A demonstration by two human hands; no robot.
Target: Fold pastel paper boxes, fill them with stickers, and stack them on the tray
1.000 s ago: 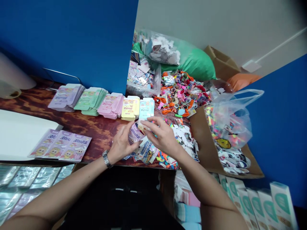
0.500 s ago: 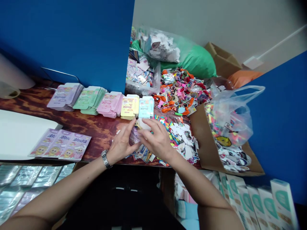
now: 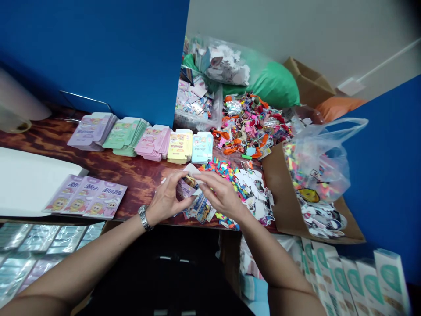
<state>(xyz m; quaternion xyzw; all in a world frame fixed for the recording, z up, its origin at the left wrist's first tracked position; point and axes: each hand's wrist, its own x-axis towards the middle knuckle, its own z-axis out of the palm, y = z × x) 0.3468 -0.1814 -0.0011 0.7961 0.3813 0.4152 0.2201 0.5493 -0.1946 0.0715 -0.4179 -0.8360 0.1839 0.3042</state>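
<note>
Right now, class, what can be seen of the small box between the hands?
The small box looks like thin card, purple and printed outside, with a pale flap raised at its open top. Something yellowish shows inside. The left hand grips it, tilted, beside printed cards; the right hand is at its open end. Fingers hide much of it.

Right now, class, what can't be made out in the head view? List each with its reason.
- Head view: most of what is inside the small purple box; the left hand and right hand partly cover it.
- Head view: the mark on the clear bag; too small.
- Head view: lower ends of several white boxes; cut off by the bottom edge.
</note>
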